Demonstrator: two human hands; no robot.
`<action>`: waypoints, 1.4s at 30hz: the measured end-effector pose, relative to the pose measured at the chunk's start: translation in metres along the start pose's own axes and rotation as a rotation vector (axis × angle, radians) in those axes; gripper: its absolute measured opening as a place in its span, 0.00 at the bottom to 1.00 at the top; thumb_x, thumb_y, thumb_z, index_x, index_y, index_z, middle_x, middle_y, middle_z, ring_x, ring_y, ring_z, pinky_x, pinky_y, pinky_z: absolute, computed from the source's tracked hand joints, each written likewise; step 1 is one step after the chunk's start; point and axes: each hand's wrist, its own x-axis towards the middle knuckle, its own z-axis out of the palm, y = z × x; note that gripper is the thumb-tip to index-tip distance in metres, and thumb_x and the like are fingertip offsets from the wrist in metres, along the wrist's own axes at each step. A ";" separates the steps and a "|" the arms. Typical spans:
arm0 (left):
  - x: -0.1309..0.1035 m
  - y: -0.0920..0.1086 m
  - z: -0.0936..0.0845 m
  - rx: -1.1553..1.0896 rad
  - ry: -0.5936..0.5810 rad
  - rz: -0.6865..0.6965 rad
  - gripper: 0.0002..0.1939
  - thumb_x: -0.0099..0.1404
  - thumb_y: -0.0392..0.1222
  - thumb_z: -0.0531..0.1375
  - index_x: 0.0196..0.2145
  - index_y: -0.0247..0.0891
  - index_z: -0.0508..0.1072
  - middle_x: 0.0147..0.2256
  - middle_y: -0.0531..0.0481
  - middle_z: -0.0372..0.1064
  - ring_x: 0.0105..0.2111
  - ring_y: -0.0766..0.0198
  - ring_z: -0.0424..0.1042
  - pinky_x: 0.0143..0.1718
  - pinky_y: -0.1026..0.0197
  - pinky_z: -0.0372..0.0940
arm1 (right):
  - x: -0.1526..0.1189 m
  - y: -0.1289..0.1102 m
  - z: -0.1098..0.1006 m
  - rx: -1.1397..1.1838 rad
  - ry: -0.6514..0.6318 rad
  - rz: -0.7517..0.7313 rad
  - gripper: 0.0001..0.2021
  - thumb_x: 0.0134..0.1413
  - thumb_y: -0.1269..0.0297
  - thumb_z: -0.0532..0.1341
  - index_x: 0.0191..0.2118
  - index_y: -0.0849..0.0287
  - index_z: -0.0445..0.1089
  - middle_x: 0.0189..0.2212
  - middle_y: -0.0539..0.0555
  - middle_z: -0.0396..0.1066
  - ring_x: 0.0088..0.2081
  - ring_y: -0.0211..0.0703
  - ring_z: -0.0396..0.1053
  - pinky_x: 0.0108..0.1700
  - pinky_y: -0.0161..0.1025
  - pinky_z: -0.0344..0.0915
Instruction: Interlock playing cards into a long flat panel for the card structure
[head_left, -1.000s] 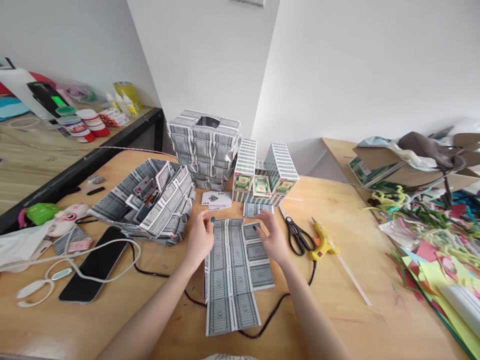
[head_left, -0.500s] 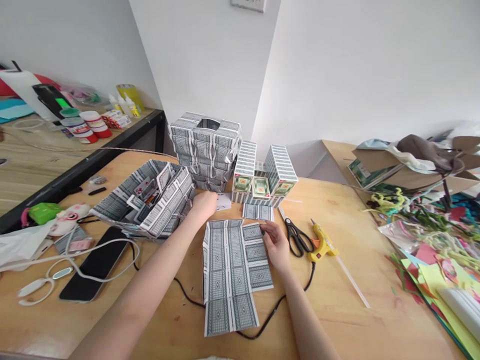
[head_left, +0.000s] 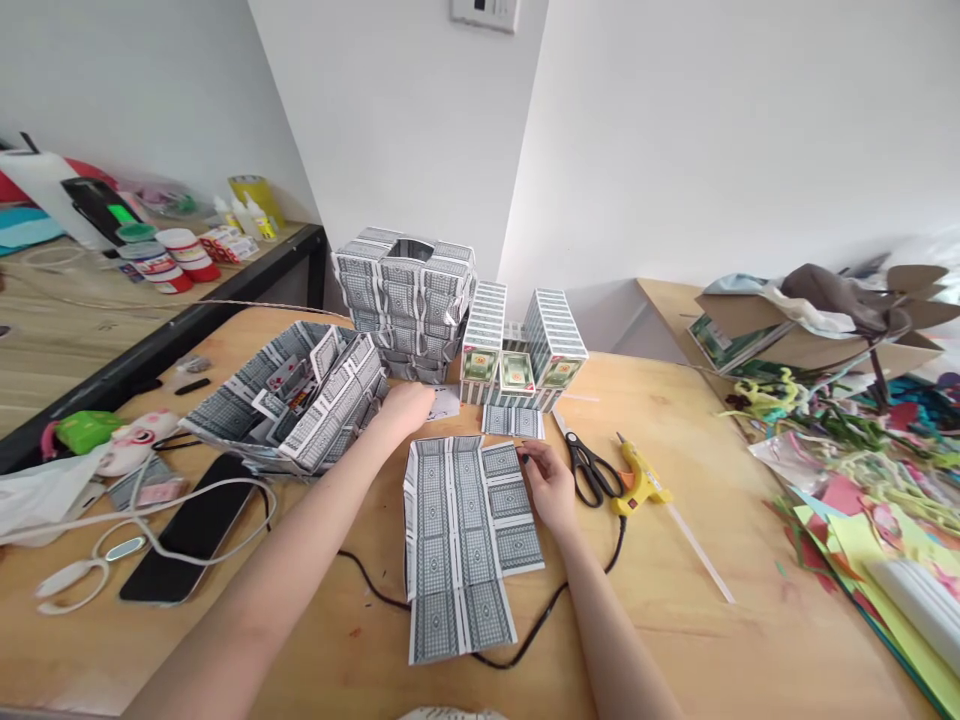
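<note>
My left hand (head_left: pixel 407 407) is closed at the back of the table, right beside a face-up playing card (head_left: pixel 444 402). Its fingertips are hidden, so whatever they hold cannot be made out. My right hand (head_left: pixel 552 482) has thumb and fingers drawn together at the upper right corner of a panel of joined playing cards (head_left: pixel 471 540), grey patterned backs up. That panel lies flat, its left edge folded upward. Behind my right hand lies a short strip of cards (head_left: pixel 512 421). To my left hand's left stands a card-built tray (head_left: pixel 334 405) with loose cards inside.
Behind stand a tall card-built box (head_left: pixel 401 300) and stacked card packs (head_left: pixel 484 330). Black-handled scissors (head_left: pixel 592 470) and a yellow glue gun (head_left: pixel 640 480) lie right, its black cord looping under the panel. A phone (head_left: pixel 187 535) and white cable lie left; craft scraps (head_left: pixel 862 540) cover the right.
The whole view has shifted slightly. Both hands stay at the same places, and the card panel lies where it was.
</note>
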 end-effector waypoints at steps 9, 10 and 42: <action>-0.004 0.005 -0.002 0.059 0.088 0.044 0.12 0.56 0.29 0.52 0.33 0.30 0.75 0.33 0.32 0.72 0.36 0.46 0.72 0.38 0.51 0.63 | 0.002 0.003 -0.003 0.039 -0.007 0.019 0.10 0.52 0.62 0.54 0.39 0.57 0.66 0.37 0.55 0.71 0.42 0.44 0.69 0.47 0.46 0.64; -0.005 0.007 -0.004 0.065 0.104 0.045 0.12 0.56 0.29 0.51 0.32 0.30 0.74 0.32 0.31 0.72 0.36 0.45 0.72 0.37 0.50 0.63 | 0.002 0.003 -0.004 0.041 -0.007 0.022 0.10 0.52 0.62 0.54 0.39 0.57 0.65 0.37 0.55 0.71 0.42 0.44 0.69 0.47 0.46 0.64; -0.040 0.040 0.005 -0.145 -0.038 0.259 0.09 0.58 0.38 0.55 0.37 0.43 0.72 0.36 0.49 0.72 0.39 0.55 0.70 0.38 0.57 0.63 | -0.005 -0.021 0.004 0.386 -0.065 0.216 0.12 0.44 0.61 0.64 0.36 0.58 0.67 0.31 0.52 0.72 0.32 0.39 0.69 0.35 0.36 0.66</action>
